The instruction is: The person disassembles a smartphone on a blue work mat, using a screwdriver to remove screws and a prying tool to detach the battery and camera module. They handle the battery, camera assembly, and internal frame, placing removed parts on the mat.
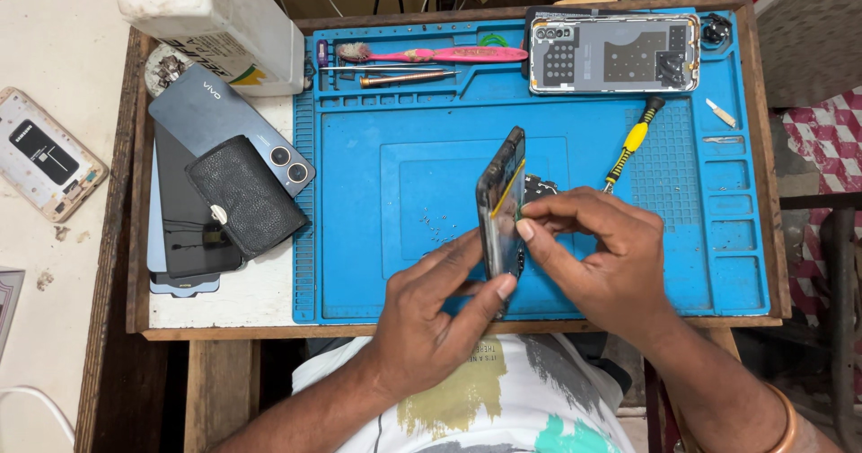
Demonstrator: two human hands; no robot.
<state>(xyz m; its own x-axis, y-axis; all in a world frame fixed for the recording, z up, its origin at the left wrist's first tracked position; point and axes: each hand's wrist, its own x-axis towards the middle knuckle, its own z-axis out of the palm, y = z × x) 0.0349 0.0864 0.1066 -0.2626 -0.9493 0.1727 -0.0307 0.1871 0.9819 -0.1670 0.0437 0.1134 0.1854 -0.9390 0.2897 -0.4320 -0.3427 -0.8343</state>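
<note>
An opened phone [500,206] stands on its edge over the blue work mat [404,202], its yellow-lined inside facing right. My left hand [440,314] grips its near end from the left, thumb on the lower corner. My right hand [602,255] pinches at the phone's inner side with thumb and forefinger, near a small dark part [539,186]. A yellow-handled screwdriver [631,143] lies on the mat just beyond my right hand.
A phone back frame [614,53] lies at the mat's far right. A pink toothbrush [431,54] and thin tools lie along the far edge. Stacked phones and a black pouch [244,194] sit left of the mat, a white jug [215,17] behind them.
</note>
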